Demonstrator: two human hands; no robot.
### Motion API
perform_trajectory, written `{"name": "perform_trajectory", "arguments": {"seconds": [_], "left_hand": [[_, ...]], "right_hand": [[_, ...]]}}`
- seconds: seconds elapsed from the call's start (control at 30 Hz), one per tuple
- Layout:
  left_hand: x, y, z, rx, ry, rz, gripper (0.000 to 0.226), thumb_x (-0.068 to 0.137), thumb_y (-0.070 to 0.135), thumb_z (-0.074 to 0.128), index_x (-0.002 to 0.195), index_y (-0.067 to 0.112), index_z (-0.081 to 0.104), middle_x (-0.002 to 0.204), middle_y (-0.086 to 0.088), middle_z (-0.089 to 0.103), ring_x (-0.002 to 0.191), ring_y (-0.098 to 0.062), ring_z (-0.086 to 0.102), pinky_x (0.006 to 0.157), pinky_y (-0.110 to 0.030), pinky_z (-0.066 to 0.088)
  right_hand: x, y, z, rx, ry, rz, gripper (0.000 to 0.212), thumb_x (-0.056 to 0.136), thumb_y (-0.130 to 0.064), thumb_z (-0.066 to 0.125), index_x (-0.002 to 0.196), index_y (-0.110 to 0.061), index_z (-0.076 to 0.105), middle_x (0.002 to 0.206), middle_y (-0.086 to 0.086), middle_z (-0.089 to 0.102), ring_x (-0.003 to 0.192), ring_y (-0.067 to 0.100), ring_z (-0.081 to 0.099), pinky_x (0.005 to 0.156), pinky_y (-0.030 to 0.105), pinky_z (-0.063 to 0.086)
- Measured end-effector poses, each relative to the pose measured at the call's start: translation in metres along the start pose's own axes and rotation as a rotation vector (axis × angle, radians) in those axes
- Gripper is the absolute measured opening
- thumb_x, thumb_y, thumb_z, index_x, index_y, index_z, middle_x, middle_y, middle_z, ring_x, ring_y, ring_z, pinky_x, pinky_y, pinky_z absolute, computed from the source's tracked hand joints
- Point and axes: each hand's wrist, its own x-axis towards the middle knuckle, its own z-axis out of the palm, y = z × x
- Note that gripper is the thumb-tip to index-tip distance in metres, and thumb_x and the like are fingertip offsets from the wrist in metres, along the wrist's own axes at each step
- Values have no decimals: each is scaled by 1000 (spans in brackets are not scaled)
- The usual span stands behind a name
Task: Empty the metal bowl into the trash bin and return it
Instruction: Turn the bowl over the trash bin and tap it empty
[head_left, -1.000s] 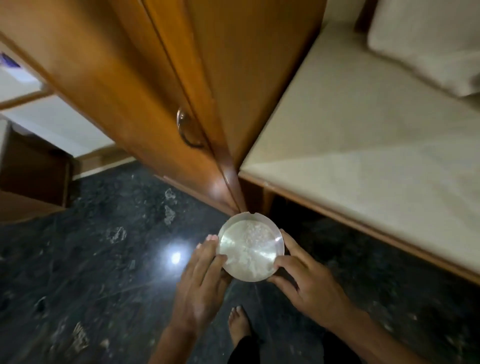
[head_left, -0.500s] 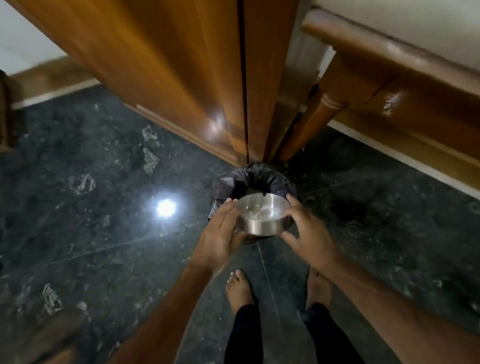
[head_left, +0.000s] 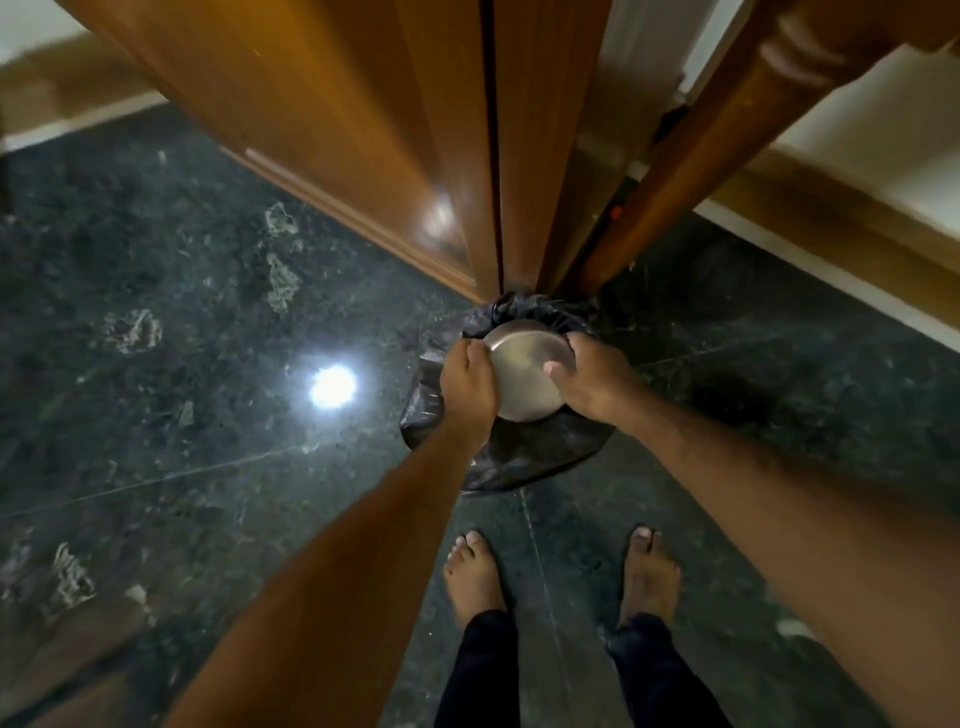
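The round metal bowl (head_left: 525, 375) is turned upside down, its dull underside facing me, directly over the trash bin (head_left: 524, 457), which is lined with a black plastic bag. My left hand (head_left: 468, 385) grips the bowl's left rim and my right hand (head_left: 592, 375) grips its right rim, thumb on the base. The bowl's inside and contents are hidden. The bin's opening is mostly covered by the bowl and hands.
The bin stands on a dark green marble floor (head_left: 182, 415) against the corner of a wooden wardrobe (head_left: 363, 130). A wooden bed leg (head_left: 675, 182) slants down right of it. My bare feet (head_left: 475, 574) stand just behind the bin.
The bowl was held upright with white residue showing, then lowered over the bin. Now it is flipped upside down above the bag, both hands still on it.
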Motion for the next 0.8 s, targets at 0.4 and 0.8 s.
{"name": "perform_trajectory", "arguments": {"seconds": [0.4, 0.8], "left_hand": [[4, -6, 25, -546, 109, -512, 48, 94, 31, 34, 120, -1, 59, 115, -24, 65, 105, -43, 63, 99, -54, 51], [-3, -17, 23, -796, -57, -479, 44, 102, 36, 30, 98, 7, 63, 66, -3, 77, 64, -19, 75, 51, -26, 59]], "right_hand": [[-80, 10, 25, -354, 196, -643, 67, 99, -38, 49, 144, 9, 34, 155, 31, 30, 147, 43, 21, 117, 61, 25], [-65, 16, 28, -613, 161, -918, 115, 81, -86, 18, 151, 5, 15, 163, 25, 4, 151, 38, 3, 123, 54, 7]]}}
